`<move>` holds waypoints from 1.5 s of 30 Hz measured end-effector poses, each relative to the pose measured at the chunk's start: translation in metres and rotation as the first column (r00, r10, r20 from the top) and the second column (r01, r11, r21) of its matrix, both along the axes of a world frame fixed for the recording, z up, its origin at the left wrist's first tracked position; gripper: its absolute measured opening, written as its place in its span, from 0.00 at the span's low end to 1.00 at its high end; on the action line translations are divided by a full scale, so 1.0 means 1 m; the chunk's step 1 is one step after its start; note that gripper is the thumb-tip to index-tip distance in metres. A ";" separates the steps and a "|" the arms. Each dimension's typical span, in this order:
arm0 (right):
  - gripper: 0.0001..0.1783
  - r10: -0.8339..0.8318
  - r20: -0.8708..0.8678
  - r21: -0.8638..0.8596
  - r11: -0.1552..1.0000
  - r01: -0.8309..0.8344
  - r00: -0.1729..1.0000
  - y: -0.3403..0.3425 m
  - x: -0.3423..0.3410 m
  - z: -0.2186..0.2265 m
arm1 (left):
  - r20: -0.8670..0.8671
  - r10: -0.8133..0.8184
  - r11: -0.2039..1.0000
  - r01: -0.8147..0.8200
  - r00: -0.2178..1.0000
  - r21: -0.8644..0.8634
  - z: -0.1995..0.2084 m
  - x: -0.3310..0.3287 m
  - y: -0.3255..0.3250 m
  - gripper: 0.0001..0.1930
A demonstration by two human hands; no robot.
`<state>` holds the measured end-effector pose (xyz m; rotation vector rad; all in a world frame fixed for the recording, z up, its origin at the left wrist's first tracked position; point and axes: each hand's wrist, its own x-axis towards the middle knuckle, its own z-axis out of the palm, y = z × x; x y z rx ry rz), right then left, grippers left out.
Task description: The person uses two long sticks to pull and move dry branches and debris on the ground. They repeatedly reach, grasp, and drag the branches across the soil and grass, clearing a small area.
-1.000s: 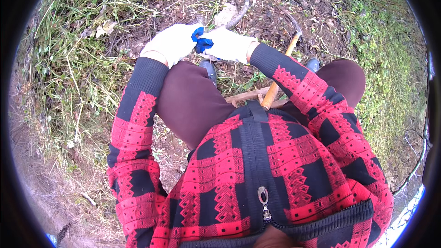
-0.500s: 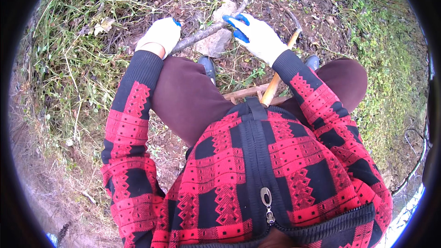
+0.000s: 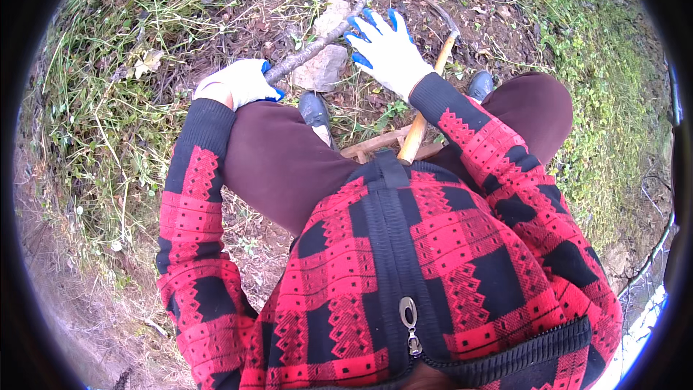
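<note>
My left hand [image 3: 244,83], in a white glove with blue fingertips, is closed round the near end of a grey, rough-barked branch [image 3: 312,48]. The branch slants up and away to the right and ends in a small fork. My right hand [image 3: 386,50], gloved the same way, has its fingers spread and holds nothing; its fingertips are close to the branch's right side. A long tool with a pale wooden handle [image 3: 417,133] leans between my legs, passing by my right wrist. Its dark, curved metal head [image 3: 439,13] lies on the soil beyond.
Two pale stones [image 3: 320,68] lie under and beside the branch, in front of my left shoe [image 3: 315,112]. A low wooden frame [image 3: 375,143] is beneath me. Grass and weeds [image 3: 108,87] cover the left side, with damp soil and leaf litter ahead.
My right hand has opened its fingers wider at the branch. My left hand has moved slightly left and down, still gripping the branch, and the whole view has shifted a little.
</note>
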<state>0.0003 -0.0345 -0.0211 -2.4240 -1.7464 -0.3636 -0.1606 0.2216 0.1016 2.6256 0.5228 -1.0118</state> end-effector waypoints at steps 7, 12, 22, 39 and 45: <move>0.41 -0.757 -0.637 -0.567 0.332 0.754 -0.145 -0.086 0.037 -0.081 | -0.067 -0.036 0.989 0.046 0.997 0.144 -0.005 -0.002 0.002 0.17; 0.10 0.460 -0.605 -0.421 0.509 0.751 -0.650 -0.079 -0.008 -0.068 | 0.043 -0.002 0.979 -0.007 0.999 0.203 0.004 -0.002 0.000 0.17; 0.07 0.748 -0.403 -0.194 0.493 0.848 -0.527 -0.069 0.020 0.032 | 0.473 0.093 0.987 -0.144 0.876 0.073 0.030 0.029 -0.016 0.21; 0.15 0.422 -0.880 -0.025 0.419 0.908 -0.219 -0.027 0.120 -0.026 | 0.156 -0.301 0.921 0.245 0.941 0.304 0.006 0.060 -0.058 0.16; 0.12 0.168 -0.972 0.001 0.698 0.716 -0.162 0.007 0.167 0.060 | 0.313 -0.009 0.963 -0.076 0.950 0.258 0.010 0.069 -0.042 0.16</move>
